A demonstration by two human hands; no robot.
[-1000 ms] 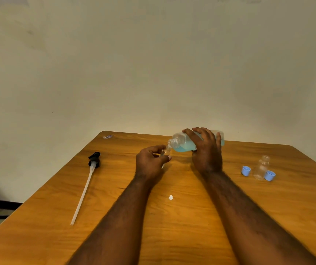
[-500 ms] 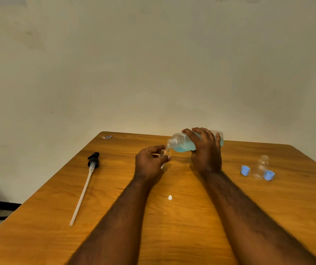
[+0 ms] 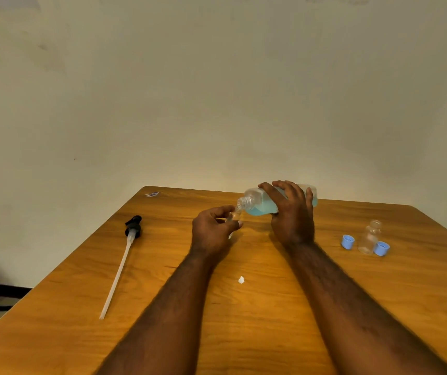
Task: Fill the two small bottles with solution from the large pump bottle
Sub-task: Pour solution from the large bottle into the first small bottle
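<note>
— Forearms nearest: how do they lie?
— Both reach forward over the table point(image 3: 54, 334), a white scrap point(image 3: 241, 279) between them.
— Beyond?
— At right, a small bottle point(image 3: 369, 236) stands between two blue caps point(image 3: 347, 241).
— Hands?
— Left hand point(image 3: 211, 231) pinches the other small bottle point(image 3: 233, 215), tilted, in curled fingers. Right hand point(image 3: 292, 215) grips the large bottle point(image 3: 257, 203) from above, tipped nearly level, open neck at that small bottle's mouth.

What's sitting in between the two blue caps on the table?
A clear small bottle, uncapped, stands between the left blue cap and the right blue cap; the head view shows it.
</note>
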